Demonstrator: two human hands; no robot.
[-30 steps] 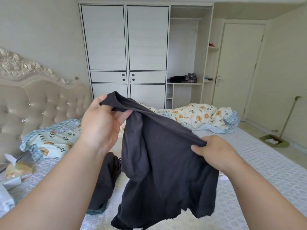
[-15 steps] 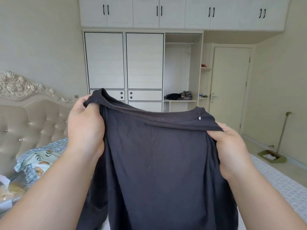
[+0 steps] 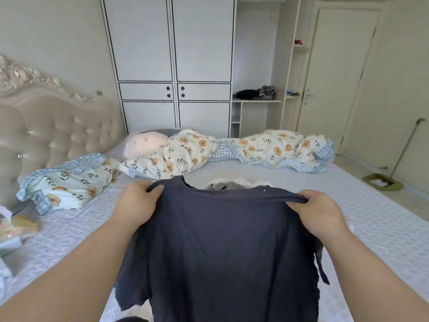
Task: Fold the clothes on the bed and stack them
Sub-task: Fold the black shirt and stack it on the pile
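Both hands are pinching the dark t-shirt (image 3: 222, 247) at its shoulders: left hand (image 3: 137, 205), right hand (image 3: 318, 214). It's hanging spread over the bed (image 3: 359, 205), nearer than the floral quilt (image 3: 267, 147). Advice: be lowering it flat, keeping shoulders level and taut.

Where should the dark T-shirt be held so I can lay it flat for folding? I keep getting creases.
Hold the dark T-shirt at its two shoulder corners, coming from each side of the neckline, as the left hand and right hand do now. Pinched there, the top edge is taut and the body hangs straight and unbunched over the bed.
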